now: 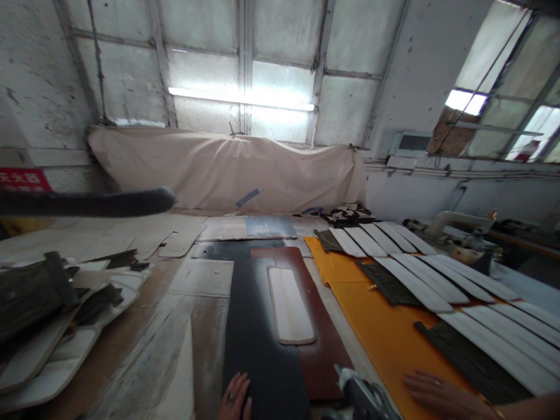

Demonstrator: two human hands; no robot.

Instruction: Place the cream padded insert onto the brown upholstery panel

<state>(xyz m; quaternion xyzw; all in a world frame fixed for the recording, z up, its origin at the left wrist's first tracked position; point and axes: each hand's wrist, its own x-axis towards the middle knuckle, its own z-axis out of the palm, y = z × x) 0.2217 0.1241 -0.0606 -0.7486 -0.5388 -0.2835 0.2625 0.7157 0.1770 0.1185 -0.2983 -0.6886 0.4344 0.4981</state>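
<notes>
At the bottom edge of the frame, left of centre, the left hand lies flat with its fingers held together on the near end of a long black sheet, a ring on one finger; at the lower right the right hand rests palm down on an orange sheet, fingers extended and slightly apart, holding nothing; between the two hands, at the bottom centre, a grey and white tool pokes into view, too cropped to identify; the black sheet runs up the middle of the frame, overlapping a reddish-brown sheet just to its right, and a cream rounded strip lies across the seam of the two; on the right, rows of white strips and dark textured pieces lie slanted on the orange sheet; at the left edge a heap of pale panels and dark scraps is piled on the worn workbench; a blurred dark bar crosses the upper left; farther back a beige cloth drapes along the wall beneath a glowing tube light.
</notes>
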